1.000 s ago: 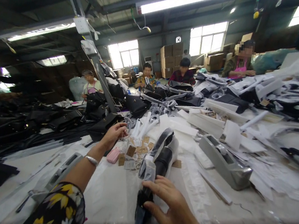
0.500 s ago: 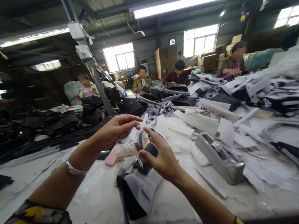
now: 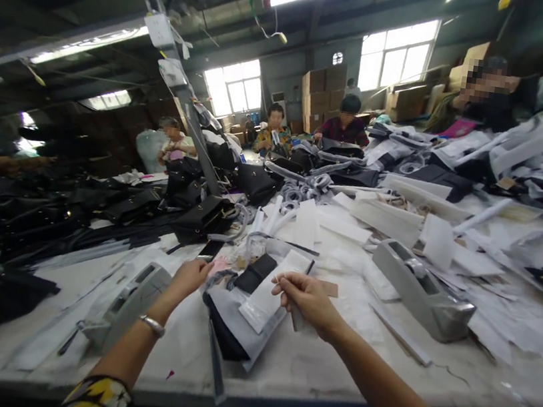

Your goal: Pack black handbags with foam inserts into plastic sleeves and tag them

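Observation:
My left hand (image 3: 190, 278), fingers drawn together, reaches to a small pink item (image 3: 218, 263) beside a dark phone-like slab (image 3: 210, 249). I cannot make out what its fingertips hold, if anything. My right hand (image 3: 309, 301) is in a pinch over the right side of a white sheet (image 3: 270, 301); a thin pale bit shows at its fingertips, too small to name. That sheet lies tilted on a black bag (image 3: 226, 332) partly wrapped in pale grey padding (image 3: 260, 340). A small black pouch (image 3: 255, 273) rests against the sheet's left side.
A grey tape dispenser (image 3: 421, 292) stands at the right, another tape dispenser (image 3: 134, 299) beside my left forearm. Black bags (image 3: 203, 217) pile up left; white sheets and wrapped parts cover the right. A metal post (image 3: 200, 133) rises beyond. Several co-workers sit farther back.
My hands were close together, raised over the bag; now they are lower and apart, the left by the pink item, the right pinching over the white sheet. The view has shifted.

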`<state>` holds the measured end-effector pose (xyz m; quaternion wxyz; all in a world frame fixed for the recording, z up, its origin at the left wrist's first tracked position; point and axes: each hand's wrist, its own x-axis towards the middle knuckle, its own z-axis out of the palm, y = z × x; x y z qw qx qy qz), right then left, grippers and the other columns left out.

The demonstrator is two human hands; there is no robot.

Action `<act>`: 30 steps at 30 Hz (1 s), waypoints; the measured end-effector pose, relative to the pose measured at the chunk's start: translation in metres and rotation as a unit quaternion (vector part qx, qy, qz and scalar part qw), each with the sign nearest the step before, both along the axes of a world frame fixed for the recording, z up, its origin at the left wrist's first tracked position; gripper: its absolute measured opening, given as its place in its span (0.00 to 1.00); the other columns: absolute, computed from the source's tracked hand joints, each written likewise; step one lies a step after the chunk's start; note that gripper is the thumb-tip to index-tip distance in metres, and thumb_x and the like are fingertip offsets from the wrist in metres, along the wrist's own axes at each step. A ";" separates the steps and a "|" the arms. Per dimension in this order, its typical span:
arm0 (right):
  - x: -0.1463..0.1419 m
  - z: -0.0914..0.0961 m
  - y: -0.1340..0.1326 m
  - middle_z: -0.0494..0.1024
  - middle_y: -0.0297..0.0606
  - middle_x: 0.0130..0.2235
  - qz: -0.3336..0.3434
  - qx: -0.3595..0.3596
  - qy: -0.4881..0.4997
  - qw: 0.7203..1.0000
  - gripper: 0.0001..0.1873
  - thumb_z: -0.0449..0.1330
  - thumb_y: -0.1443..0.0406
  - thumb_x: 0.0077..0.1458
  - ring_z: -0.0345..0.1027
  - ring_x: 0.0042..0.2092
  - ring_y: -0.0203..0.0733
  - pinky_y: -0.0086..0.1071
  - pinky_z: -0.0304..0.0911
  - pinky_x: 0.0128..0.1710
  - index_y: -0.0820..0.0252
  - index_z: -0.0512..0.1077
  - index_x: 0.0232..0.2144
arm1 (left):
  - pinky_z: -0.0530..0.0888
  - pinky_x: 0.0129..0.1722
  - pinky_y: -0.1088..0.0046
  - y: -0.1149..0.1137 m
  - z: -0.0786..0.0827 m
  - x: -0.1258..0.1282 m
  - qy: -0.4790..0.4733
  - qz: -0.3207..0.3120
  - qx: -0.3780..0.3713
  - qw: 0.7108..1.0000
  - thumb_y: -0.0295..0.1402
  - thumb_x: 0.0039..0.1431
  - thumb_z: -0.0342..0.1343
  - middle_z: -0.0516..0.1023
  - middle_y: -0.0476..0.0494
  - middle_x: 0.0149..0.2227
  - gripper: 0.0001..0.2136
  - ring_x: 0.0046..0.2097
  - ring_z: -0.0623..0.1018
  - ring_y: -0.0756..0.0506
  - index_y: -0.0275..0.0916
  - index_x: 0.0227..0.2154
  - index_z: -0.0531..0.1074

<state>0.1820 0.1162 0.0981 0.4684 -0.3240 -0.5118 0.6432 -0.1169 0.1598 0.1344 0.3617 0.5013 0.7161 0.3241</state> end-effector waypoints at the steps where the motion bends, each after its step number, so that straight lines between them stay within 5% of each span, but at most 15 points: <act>1: -0.007 -0.009 0.003 0.80 0.40 0.34 0.011 -0.005 -0.004 1.000 0.23 0.66 0.49 0.51 0.67 0.26 0.30 0.25 0.63 0.24 0.65 0.76 0.37 | 0.77 0.43 0.61 -0.005 -0.014 -0.006 -0.016 0.012 -0.033 0.999 0.39 0.64 0.57 0.77 0.43 0.43 0.12 0.42 0.78 0.45 0.35 0.43 0.73; 4: -0.026 -0.032 0.011 0.80 0.39 0.33 0.024 -0.025 -0.015 0.999 0.23 0.66 0.50 0.50 0.66 0.25 0.30 0.25 0.62 0.24 0.64 0.77 0.38 | 0.78 0.38 0.65 -0.017 -0.040 -0.012 -0.105 0.027 -0.094 0.990 0.43 0.66 0.54 0.78 0.44 0.39 0.15 0.37 0.79 0.47 0.34 0.42 0.73; 7: -0.030 -0.045 0.015 0.80 0.37 0.32 0.020 -0.047 -0.018 0.999 0.24 0.66 0.51 0.51 0.65 0.24 0.30 0.26 0.62 0.23 0.64 0.76 0.43 | 0.77 0.36 0.71 -0.022 -0.044 -0.010 -0.223 0.024 -0.082 0.971 0.40 0.69 0.48 0.79 0.43 0.36 0.15 0.34 0.79 0.50 0.33 0.41 0.74; 13: -0.001 -0.022 -0.002 0.80 0.38 0.33 0.100 -0.028 -0.036 0.994 0.34 0.65 0.52 0.54 0.68 0.25 0.31 0.25 0.64 0.24 0.64 0.67 0.58 | 0.77 0.37 0.76 -0.045 -0.015 0.021 -0.388 -0.032 -0.012 0.921 0.31 0.65 0.53 0.81 0.38 0.43 0.10 0.32 0.79 0.51 0.33 0.43 0.76; 16: 0.015 0.004 -0.018 0.80 0.36 0.32 0.163 -0.029 -0.060 0.984 0.36 0.64 0.54 0.57 0.69 0.24 0.31 0.25 0.66 0.25 0.61 0.62 0.64 | 0.78 0.33 0.73 -0.065 0.003 0.052 -0.419 -0.110 -0.014 0.901 0.30 0.58 0.62 0.75 0.38 0.57 0.21 0.28 0.77 0.53 0.43 0.55 0.72; 21: 0.032 0.036 -0.040 0.80 0.33 0.30 0.253 -0.030 -0.086 0.963 0.37 0.63 0.57 0.60 0.69 0.23 0.30 0.23 0.67 0.25 0.55 0.55 0.67 | 0.76 0.29 0.75 -0.082 0.026 0.095 -0.327 -0.284 -0.042 0.900 0.33 0.55 0.65 0.69 0.33 0.61 0.27 0.30 0.78 0.52 0.44 0.58 0.70; 25: 0.035 0.053 -0.052 0.79 0.34 0.31 0.305 -0.032 -0.109 0.945 0.33 0.63 0.56 0.60 0.70 0.24 0.30 0.22 0.66 0.24 0.55 0.61 0.64 | 0.76 0.33 0.71 -0.084 0.040 0.115 -0.226 -0.387 -0.004 0.894 0.41 0.58 0.62 0.78 0.36 0.50 0.25 0.33 0.78 0.48 0.42 0.58 0.70; 27: 0.035 0.058 -0.057 0.79 0.35 0.31 0.301 -0.024 -0.117 0.946 0.29 0.62 0.55 0.60 0.70 0.24 0.31 0.21 0.66 0.23 0.56 0.64 0.61 | 0.74 0.34 0.72 -0.087 0.045 0.120 -0.145 -0.402 0.062 0.902 0.41 0.59 0.61 0.81 0.40 0.40 0.19 0.34 0.78 0.46 0.38 0.50 0.76; 30: 0.035 0.056 -0.063 0.79 0.37 0.32 0.267 -0.009 -0.126 0.955 0.27 0.60 0.54 0.62 0.72 0.25 0.33 0.22 0.66 0.23 0.54 0.65 0.61 | 0.70 0.34 0.72 -0.098 0.052 0.121 -0.038 -0.341 0.137 0.929 0.38 0.57 0.61 0.80 0.43 0.32 0.09 0.34 0.77 0.45 0.38 0.36 0.80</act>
